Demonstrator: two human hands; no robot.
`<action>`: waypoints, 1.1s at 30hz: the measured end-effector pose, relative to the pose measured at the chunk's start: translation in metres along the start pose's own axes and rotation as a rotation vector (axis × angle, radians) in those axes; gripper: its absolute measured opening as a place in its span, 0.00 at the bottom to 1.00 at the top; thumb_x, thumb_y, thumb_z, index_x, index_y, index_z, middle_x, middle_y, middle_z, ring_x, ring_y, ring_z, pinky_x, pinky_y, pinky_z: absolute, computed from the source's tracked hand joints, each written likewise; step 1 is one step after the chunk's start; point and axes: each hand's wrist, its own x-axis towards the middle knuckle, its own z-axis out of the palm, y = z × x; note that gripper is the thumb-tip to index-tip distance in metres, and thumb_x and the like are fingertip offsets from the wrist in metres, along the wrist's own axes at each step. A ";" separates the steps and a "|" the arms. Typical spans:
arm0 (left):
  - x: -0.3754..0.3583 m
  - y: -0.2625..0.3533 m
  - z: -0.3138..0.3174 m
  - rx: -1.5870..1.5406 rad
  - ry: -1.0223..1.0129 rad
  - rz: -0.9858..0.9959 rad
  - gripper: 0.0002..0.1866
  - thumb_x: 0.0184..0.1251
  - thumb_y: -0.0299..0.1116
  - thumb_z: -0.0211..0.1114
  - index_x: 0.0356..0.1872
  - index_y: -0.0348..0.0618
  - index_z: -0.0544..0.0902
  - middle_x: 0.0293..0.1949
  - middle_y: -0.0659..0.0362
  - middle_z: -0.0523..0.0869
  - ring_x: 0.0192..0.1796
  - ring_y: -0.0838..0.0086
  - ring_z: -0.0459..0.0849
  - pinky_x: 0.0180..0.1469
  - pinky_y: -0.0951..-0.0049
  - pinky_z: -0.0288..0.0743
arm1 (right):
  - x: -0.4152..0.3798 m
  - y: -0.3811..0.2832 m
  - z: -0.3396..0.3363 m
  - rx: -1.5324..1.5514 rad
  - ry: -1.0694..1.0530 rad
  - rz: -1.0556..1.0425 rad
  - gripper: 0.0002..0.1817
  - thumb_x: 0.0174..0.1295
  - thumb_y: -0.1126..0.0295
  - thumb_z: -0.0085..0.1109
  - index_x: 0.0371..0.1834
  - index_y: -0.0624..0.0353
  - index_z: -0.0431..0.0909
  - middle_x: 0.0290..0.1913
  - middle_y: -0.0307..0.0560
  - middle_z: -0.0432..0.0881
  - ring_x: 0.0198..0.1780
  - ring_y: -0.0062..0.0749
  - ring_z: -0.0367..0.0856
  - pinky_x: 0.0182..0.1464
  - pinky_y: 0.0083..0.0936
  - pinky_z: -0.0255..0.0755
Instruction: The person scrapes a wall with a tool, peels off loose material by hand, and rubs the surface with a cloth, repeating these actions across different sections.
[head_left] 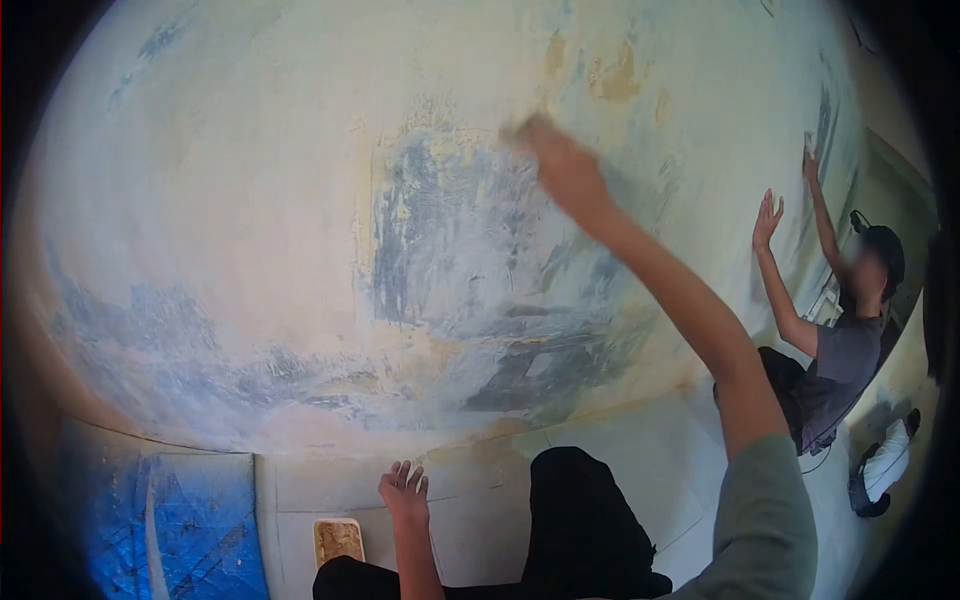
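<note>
A large wall (250,200) with pale cream paint and worn blue-grey patches fills most of the view. My right hand (565,165) is raised against it at the upper edge of the biggest blue-grey patch (460,230). Its fingers are closed around a small greyish-brown piece, too blurred by motion to name. Low down, near the foot of the wall, my left hand (405,482) holds nothing, its fingers apart. Close to that hand a small cream plastic tray (360,545) with brownish contents stands on the floor, partly hidden by my dark-clad leg.
A co-worker (850,350) in a dark cap sits at the right, both hands at the wall. Blue padded sheeting (205,525) lies at the lower left. A white and black item (885,465) rests on the tiled floor (470,520) behind the co-worker.
</note>
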 end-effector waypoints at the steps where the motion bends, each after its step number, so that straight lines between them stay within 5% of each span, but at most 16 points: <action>1: -0.001 0.001 -0.003 0.001 0.002 -0.006 0.31 0.62 0.42 0.47 0.67 0.41 0.65 0.63 0.54 0.73 0.55 0.60 0.76 0.59 0.57 0.65 | -0.029 -0.001 0.018 -0.121 0.043 -0.203 0.17 0.57 0.77 0.53 0.51 0.57 0.77 0.53 0.48 0.82 0.49 0.40 0.84 0.46 0.33 0.82; 4: 0.006 -0.001 -0.007 -0.034 0.009 -0.011 0.31 0.62 0.42 0.47 0.66 0.41 0.66 0.61 0.54 0.74 0.54 0.59 0.76 0.59 0.57 0.65 | -0.018 0.028 0.015 -0.064 0.131 -0.473 0.16 0.58 0.74 0.55 0.51 0.55 0.78 0.56 0.45 0.82 0.47 0.35 0.84 0.42 0.30 0.82; 6: 0.016 -0.007 -0.013 -0.007 0.035 -0.013 0.29 0.62 0.42 0.47 0.65 0.41 0.67 0.58 0.54 0.75 0.53 0.59 0.77 0.59 0.57 0.66 | 0.042 0.065 0.009 -0.122 0.072 -0.140 0.15 0.57 0.75 0.55 0.48 0.55 0.79 0.48 0.44 0.84 0.39 0.35 0.85 0.34 0.29 0.80; 7: 0.016 -0.009 -0.012 -0.002 0.048 -0.020 0.28 0.62 0.42 0.48 0.64 0.41 0.67 0.57 0.55 0.75 0.53 0.59 0.77 0.58 0.57 0.66 | 0.068 0.071 0.008 -0.119 0.275 -0.068 0.14 0.56 0.76 0.54 0.47 0.53 0.78 0.41 0.42 0.85 0.36 0.37 0.85 0.32 0.31 0.80; 10: 0.019 -0.016 -0.012 0.007 0.025 -0.071 0.29 0.62 0.41 0.48 0.64 0.41 0.67 0.58 0.55 0.75 0.53 0.59 0.77 0.59 0.57 0.66 | 0.077 0.057 0.015 -0.056 0.273 0.228 0.23 0.52 0.80 0.50 0.50 0.49 0.81 0.44 0.43 0.86 0.35 0.43 0.84 0.34 0.34 0.79; 11: 0.020 -0.016 -0.012 0.016 0.025 -0.078 0.29 0.62 0.41 0.48 0.64 0.41 0.67 0.58 0.55 0.75 0.53 0.59 0.77 0.59 0.57 0.66 | 0.058 0.036 0.011 -0.046 0.128 0.253 0.12 0.55 0.77 0.55 0.42 0.53 0.81 0.39 0.40 0.87 0.34 0.38 0.86 0.34 0.31 0.81; 12: 0.021 -0.018 -0.010 0.009 0.028 -0.082 0.29 0.61 0.42 0.48 0.64 0.41 0.67 0.58 0.54 0.74 0.53 0.59 0.77 0.59 0.57 0.66 | 0.029 0.022 0.011 -0.056 0.119 0.252 0.12 0.55 0.77 0.55 0.42 0.53 0.81 0.39 0.40 0.87 0.34 0.38 0.86 0.34 0.31 0.81; 14: 0.023 -0.024 -0.008 -0.007 0.023 -0.103 0.29 0.61 0.42 0.49 0.64 0.41 0.67 0.59 0.54 0.74 0.54 0.59 0.77 0.59 0.57 0.65 | -0.015 0.009 0.016 -0.117 0.200 -0.196 0.12 0.55 0.76 0.57 0.42 0.53 0.82 0.50 0.40 0.86 0.41 0.35 0.87 0.39 0.28 0.83; 15: 0.024 -0.024 -0.011 -0.005 0.023 -0.082 0.29 0.62 0.42 0.49 0.65 0.41 0.67 0.59 0.54 0.74 0.54 0.59 0.76 0.60 0.57 0.65 | -0.017 0.023 0.012 -0.120 0.189 -0.205 0.12 0.55 0.76 0.57 0.42 0.53 0.82 0.50 0.40 0.86 0.41 0.35 0.87 0.39 0.28 0.83; 17: 0.026 -0.023 -0.010 0.015 0.034 -0.056 0.30 0.63 0.43 0.48 0.66 0.41 0.65 0.61 0.53 0.73 0.56 0.59 0.76 0.62 0.56 0.64 | 0.004 0.059 0.005 -0.046 0.064 -0.590 0.14 0.55 0.76 0.58 0.45 0.53 0.82 0.58 0.39 0.82 0.49 0.31 0.85 0.44 0.25 0.82; 19: 0.018 -0.022 -0.008 0.019 0.022 -0.059 0.31 0.63 0.43 0.48 0.67 0.41 0.65 0.61 0.53 0.73 0.56 0.58 0.75 0.62 0.56 0.64 | 0.035 0.081 -0.001 0.021 0.147 -0.486 0.19 0.53 0.83 0.53 0.47 0.56 0.82 0.56 0.43 0.83 0.45 0.32 0.87 0.42 0.27 0.82; 21: 0.013 -0.025 -0.006 0.029 0.016 -0.058 0.31 0.63 0.43 0.48 0.67 0.41 0.65 0.62 0.53 0.73 0.57 0.58 0.75 0.62 0.56 0.64 | 0.068 0.100 0.006 -0.098 0.164 -0.039 0.19 0.53 0.77 0.57 0.49 0.49 0.82 0.43 0.47 0.86 0.38 0.38 0.86 0.38 0.28 0.81; 24: 0.009 -0.022 -0.006 0.011 0.031 -0.074 0.30 0.63 0.42 0.48 0.66 0.41 0.65 0.62 0.53 0.73 0.57 0.57 0.75 0.61 0.56 0.64 | 0.096 0.076 0.012 0.011 0.179 0.248 0.23 0.53 0.83 0.51 0.54 0.60 0.79 0.51 0.50 0.84 0.46 0.41 0.84 0.44 0.31 0.79; 25: 0.009 -0.021 -0.006 0.015 0.019 -0.072 0.30 0.63 0.43 0.48 0.66 0.41 0.66 0.63 0.53 0.72 0.57 0.57 0.75 0.61 0.56 0.64 | 0.076 0.068 0.014 -0.248 -0.010 0.293 0.17 0.52 0.73 0.60 0.48 0.53 0.83 0.37 0.49 0.86 0.33 0.39 0.86 0.34 0.30 0.79; 29: 0.007 -0.019 0.000 0.011 0.002 -0.045 0.30 0.63 0.42 0.48 0.66 0.41 0.65 0.63 0.52 0.72 0.57 0.57 0.74 0.62 0.56 0.63 | -0.023 0.018 0.026 -0.179 0.224 -0.218 0.11 0.54 0.73 0.62 0.41 0.51 0.85 0.53 0.35 0.85 0.52 0.27 0.85 0.45 0.25 0.83; 33: 0.012 -0.020 -0.003 0.012 0.022 -0.038 0.30 0.63 0.42 0.47 0.66 0.41 0.65 0.63 0.53 0.72 0.57 0.58 0.74 0.62 0.56 0.63 | 0.018 0.058 0.010 -0.087 0.218 -0.441 0.09 0.53 0.71 0.65 0.39 0.50 0.85 0.53 0.33 0.84 0.55 0.23 0.83 0.51 0.22 0.81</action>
